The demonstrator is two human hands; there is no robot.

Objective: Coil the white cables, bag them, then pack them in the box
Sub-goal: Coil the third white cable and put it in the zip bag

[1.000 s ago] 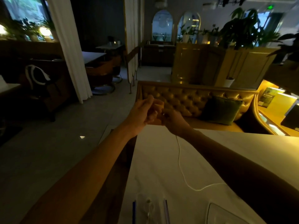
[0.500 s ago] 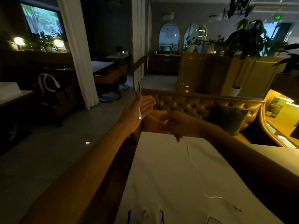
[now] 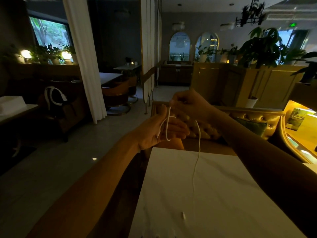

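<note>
Both hands are up over the far edge of the pale white-topped table [image 3: 214,194]: my left hand [image 3: 159,133] is spread flat with the thin white cable [image 3: 197,152] looped once over the palm, my right hand [image 3: 190,103] pinching the strand above it. To coil well, I'd keep the left fingers stiff as a former and lay each turn beside the last, letting the slack feed up evenly. Dim light blurs the plug ends, and no bag or box shows.

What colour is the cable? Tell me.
White; the head view shows the cable looped over the left hand.
</note>
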